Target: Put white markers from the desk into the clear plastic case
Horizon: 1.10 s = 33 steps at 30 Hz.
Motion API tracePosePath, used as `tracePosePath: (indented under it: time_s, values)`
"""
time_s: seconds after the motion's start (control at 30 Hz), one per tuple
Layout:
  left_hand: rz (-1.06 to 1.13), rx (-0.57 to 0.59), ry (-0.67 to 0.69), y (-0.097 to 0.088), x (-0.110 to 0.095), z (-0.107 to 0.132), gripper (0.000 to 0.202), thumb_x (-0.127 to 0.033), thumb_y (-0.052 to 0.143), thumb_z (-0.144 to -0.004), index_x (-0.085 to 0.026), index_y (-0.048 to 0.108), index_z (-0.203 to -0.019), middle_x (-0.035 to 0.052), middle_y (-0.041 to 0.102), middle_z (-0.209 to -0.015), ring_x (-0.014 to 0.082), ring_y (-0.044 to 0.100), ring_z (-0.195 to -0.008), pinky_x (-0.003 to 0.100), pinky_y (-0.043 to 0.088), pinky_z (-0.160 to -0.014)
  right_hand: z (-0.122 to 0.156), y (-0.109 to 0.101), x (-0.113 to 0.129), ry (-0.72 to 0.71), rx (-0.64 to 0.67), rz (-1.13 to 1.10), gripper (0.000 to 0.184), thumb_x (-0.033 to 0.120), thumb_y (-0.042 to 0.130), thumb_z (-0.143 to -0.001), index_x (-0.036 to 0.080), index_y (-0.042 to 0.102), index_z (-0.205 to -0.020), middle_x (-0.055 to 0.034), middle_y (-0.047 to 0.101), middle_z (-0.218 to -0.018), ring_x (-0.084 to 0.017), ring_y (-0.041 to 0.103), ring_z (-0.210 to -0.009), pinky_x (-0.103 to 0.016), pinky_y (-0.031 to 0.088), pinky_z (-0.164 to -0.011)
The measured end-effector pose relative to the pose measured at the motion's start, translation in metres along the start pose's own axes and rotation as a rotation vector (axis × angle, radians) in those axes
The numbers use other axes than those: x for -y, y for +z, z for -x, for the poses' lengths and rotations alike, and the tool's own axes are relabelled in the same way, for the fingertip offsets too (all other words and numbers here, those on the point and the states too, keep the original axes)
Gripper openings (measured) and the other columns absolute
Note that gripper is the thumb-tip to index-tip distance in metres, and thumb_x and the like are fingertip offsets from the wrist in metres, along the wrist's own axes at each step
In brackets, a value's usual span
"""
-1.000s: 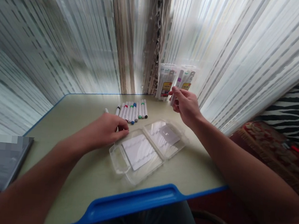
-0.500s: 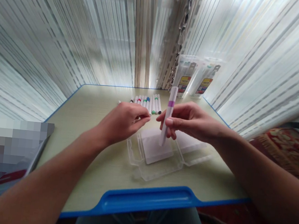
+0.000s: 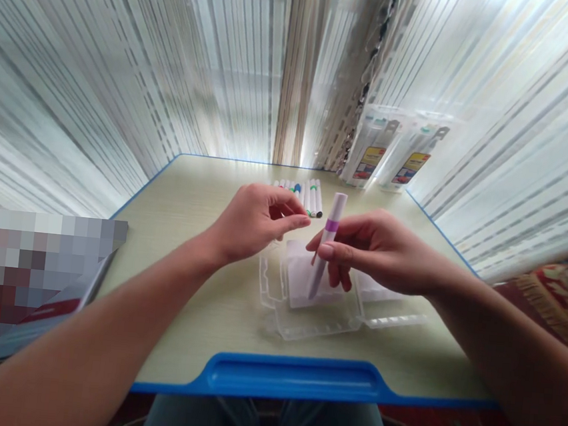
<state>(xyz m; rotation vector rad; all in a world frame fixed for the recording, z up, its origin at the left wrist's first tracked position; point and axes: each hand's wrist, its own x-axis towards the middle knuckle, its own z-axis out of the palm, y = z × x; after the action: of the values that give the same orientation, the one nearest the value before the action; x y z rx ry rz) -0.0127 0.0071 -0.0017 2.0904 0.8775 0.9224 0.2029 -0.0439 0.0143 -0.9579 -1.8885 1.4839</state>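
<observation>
In the head view my right hand [image 3: 368, 251] grips a white marker with a purple band [image 3: 335, 211] between thumb and fingers. The marker stands nearly upright, its lower end over an opened clear plastic case [image 3: 320, 334]. White paper [image 3: 297, 281] lies in the case, partly covered by the hand and marker. My left hand [image 3: 263, 221] hovers left of the marker, thumb and index finger curved and slightly apart, with nothing visible in it. Just beyond its fingertips lies a row of white markers [image 3: 314, 196] with coloured bands and ends; the hand hides part of the row.
Two clear packages with yellow labels [image 3: 370, 157] stand at the table's back right, against a striped string curtain [image 3: 228, 67]. A blue rim with a pen groove [image 3: 293, 378] edges the table's front. A flat glossy item [image 3: 74, 307] lies at the left edge.
The view has shifted, so the table and packages sit further right. My left hand has come nearer the marker and its fingers look more spread. The right hand still holds the marker, a little lower.
</observation>
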Motion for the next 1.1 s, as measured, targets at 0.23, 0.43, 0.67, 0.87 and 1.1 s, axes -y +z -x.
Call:
tracePosePath:
  time_s: [0.23,0.43,0.67,0.87,1.1]
  values:
    - [0.090,0.017,-0.029,0.001,0.005,-0.001,0.021,-0.031,0.071,-0.084,-0.010,0.074,-0.083,0.0046,0.068,-0.066,0.0093,0.055,-0.054,0.021,0.042,-0.050,-0.001,0.004,0.002,-0.013,-0.060,-0.013,0.027,0.039,0.071,-0.089,0.014,0.063,-0.096,-0.0024,0.070,-0.066,-0.013,0.066,-0.052,-0.022,0.055,-0.049]
    - [0.083,0.041,-0.119,0.001,0.008,-0.001,0.023,-0.034,0.071,-0.083,-0.011,0.073,-0.083,0.0047,0.069,-0.062,0.0112,0.060,-0.050,0.022,0.045,-0.048,-0.003,0.008,-0.002,0.016,-0.131,-0.059,0.046,0.039,0.075,-0.086,0.013,0.052,-0.117,-0.0003,0.069,-0.063,-0.013,0.064,-0.049,-0.021,0.051,-0.043]
    - [0.082,0.039,-0.204,0.003,0.007,0.000,0.018,-0.031,0.071,-0.082,-0.013,0.073,-0.084,0.0067,0.072,-0.068,0.0137,0.065,-0.052,0.022,0.049,-0.046,-0.003,0.014,-0.006,0.039,-0.117,-0.125,0.061,0.037,0.076,-0.085,0.014,0.042,-0.130,0.0014,0.068,-0.064,-0.013,0.064,-0.049,-0.019,0.048,-0.040]
    - [0.109,0.053,-0.227,0.004,0.008,0.000,0.016,-0.029,0.072,-0.081,-0.013,0.072,-0.083,0.0047,0.070,-0.065,0.0134,0.064,-0.049,0.021,0.048,-0.044,-0.003,0.017,-0.006,0.086,-0.067,-0.181,0.054,0.039,0.079,-0.082,0.016,0.050,-0.121,0.0013,0.069,-0.064,-0.014,0.066,-0.050,-0.019,0.049,-0.040]
    - [0.116,0.036,-0.200,0.004,0.006,-0.001,0.013,-0.023,0.071,-0.080,-0.010,0.071,-0.081,0.0044,0.070,-0.064,0.0113,0.062,-0.051,0.019,0.046,-0.046,-0.005,0.026,-0.005,0.172,-0.002,-0.253,0.040,0.043,0.083,-0.075,0.014,0.059,-0.089,-0.0032,0.072,-0.066,-0.014,0.069,-0.055,-0.023,0.058,-0.053]
